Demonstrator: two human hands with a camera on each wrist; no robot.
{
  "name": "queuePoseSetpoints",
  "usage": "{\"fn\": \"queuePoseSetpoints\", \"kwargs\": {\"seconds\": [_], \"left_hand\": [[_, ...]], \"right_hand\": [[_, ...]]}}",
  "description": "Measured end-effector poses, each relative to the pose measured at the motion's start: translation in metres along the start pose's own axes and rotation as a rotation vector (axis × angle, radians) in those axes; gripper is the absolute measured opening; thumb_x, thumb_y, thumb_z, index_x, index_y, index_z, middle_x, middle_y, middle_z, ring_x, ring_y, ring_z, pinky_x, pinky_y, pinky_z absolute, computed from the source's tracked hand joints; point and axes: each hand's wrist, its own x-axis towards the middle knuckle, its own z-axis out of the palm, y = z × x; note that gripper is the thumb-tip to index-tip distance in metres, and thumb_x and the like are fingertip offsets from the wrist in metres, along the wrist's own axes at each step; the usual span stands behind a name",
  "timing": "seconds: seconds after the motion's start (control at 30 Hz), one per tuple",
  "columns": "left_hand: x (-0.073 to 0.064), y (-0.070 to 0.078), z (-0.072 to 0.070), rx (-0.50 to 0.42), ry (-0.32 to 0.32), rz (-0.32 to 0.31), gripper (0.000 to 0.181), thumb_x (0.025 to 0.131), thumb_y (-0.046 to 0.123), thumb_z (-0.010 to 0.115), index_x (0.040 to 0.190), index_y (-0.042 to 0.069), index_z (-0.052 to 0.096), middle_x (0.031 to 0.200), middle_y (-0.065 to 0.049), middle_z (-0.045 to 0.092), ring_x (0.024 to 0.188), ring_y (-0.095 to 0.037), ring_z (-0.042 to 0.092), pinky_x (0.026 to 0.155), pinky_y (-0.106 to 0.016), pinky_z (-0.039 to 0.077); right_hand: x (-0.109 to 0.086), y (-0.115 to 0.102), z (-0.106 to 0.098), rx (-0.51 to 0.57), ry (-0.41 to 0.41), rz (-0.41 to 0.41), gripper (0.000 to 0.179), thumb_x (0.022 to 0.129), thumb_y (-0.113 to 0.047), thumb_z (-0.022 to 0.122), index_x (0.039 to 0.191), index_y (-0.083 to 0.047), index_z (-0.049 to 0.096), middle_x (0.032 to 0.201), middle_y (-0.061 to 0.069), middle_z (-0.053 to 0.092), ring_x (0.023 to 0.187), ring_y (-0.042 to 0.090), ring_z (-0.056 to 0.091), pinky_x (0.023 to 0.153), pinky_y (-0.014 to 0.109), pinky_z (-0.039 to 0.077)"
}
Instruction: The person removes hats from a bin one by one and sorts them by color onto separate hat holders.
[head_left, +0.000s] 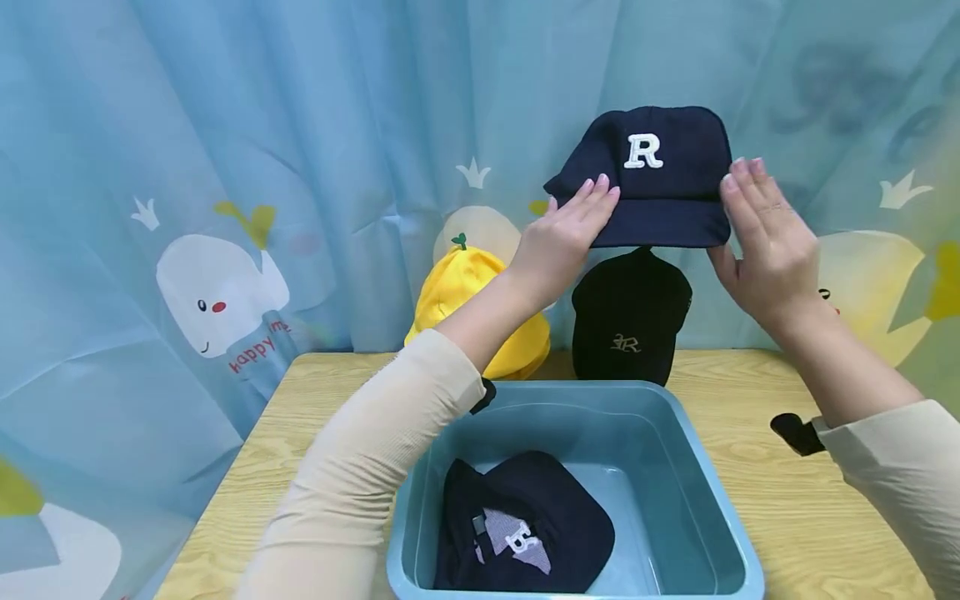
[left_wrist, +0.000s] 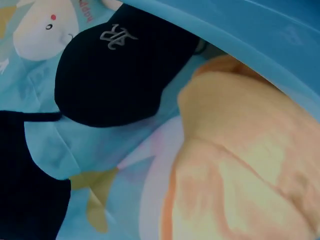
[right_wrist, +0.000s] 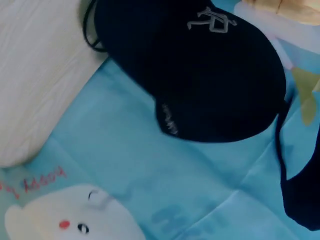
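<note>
Up in front of the curtain, a navy baseball cap (head_left: pixel 667 167) with a white letter R is held between both hands, brim toward me. My left hand (head_left: pixel 566 233) lays its straight fingers against the cap's left side, at the brim's end. On the other side my right hand (head_left: pixel 772 242) presses extended fingers to the cap's edge, its thumb below the brim corner. Part of the navy cap (left_wrist: pixel 30 190) shows at the left of the left wrist view. Below and behind it stands a black cap (head_left: pixel 630 312) with a small emblem, seen also in both wrist views.
A yellow hat (head_left: pixel 517 346) with a green sprout stands at the back, partly behind my left forearm. The blue bin (head_left: pixel 720 500) on the wooden table (head_left: pixel 292 417) holds dark headwear (head_left: pixel 547 508) with a pale patch. A printed blue curtain (head_left: pixel 337 125) hangs behind.
</note>
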Motion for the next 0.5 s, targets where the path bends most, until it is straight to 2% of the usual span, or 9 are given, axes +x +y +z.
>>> {"fn": "queuePoseSetpoints", "kwargs": {"seconds": [0.13, 0.23, 0.33, 0.43, 0.5], "left_hand": [[0.004, 0.001, 0.018, 0.032, 0.053, 0.024, 0.047, 0.096, 0.006, 0.051, 0.142, 0.007, 0.043, 0.145, -0.007, 0.042, 0.136, -0.018, 0.036, 0.105, -0.041, 0.035], [0.005, 0.004, 0.036, 0.056, 0.067, 0.019, 0.044, 0.098, 0.005, 0.048, 0.142, 0.008, 0.043, 0.145, -0.006, 0.043, 0.136, -0.018, 0.037, 0.104, -0.041, 0.036], [0.008, 0.010, 0.051, 0.057, -0.007, -0.005, 0.046, 0.099, 0.004, 0.044, 0.145, 0.010, 0.038, 0.147, -0.005, 0.039, 0.137, -0.018, 0.034, 0.103, -0.040, 0.037], [0.007, 0.015, 0.064, 0.064, -0.127, -0.021, 0.050, 0.100, 0.004, 0.042, 0.148, 0.011, 0.032, 0.151, -0.004, 0.033, 0.140, -0.017, 0.030, 0.104, -0.040, 0.037], [0.005, 0.017, 0.071, 0.094, -0.197, -0.014, 0.051, 0.100, 0.003, 0.041, 0.149, 0.012, 0.030, 0.152, -0.004, 0.031, 0.140, -0.017, 0.028, 0.104, -0.041, 0.038]], "right_hand": [[-0.006, 0.004, -0.002, -0.003, -0.089, -0.077, 0.033, 0.080, 0.013, 0.060, 0.109, -0.001, 0.068, 0.107, 0.017, 0.069, 0.099, 0.030, 0.067, 0.072, 0.049, 0.052], [-0.017, 0.014, -0.004, -0.010, -0.144, -0.086, 0.034, 0.079, 0.016, 0.060, 0.108, 0.000, 0.068, 0.107, 0.017, 0.069, 0.098, 0.029, 0.067, 0.073, 0.046, 0.053], [-0.030, 0.026, -0.007, -0.038, -0.207, -0.080, 0.035, 0.080, 0.015, 0.060, 0.110, -0.001, 0.067, 0.109, 0.017, 0.068, 0.100, 0.029, 0.067, 0.073, 0.047, 0.052], [-0.046, 0.035, -0.012, -0.059, -0.292, -0.087, 0.035, 0.082, 0.012, 0.059, 0.114, -0.001, 0.065, 0.112, 0.017, 0.067, 0.101, 0.029, 0.066, 0.067, 0.049, 0.051], [-0.057, 0.038, -0.014, -0.064, -0.346, -0.108, 0.031, 0.088, 0.007, 0.056, 0.117, 0.000, 0.063, 0.114, 0.018, 0.066, 0.100, 0.031, 0.066, 0.064, 0.048, 0.051]]}}
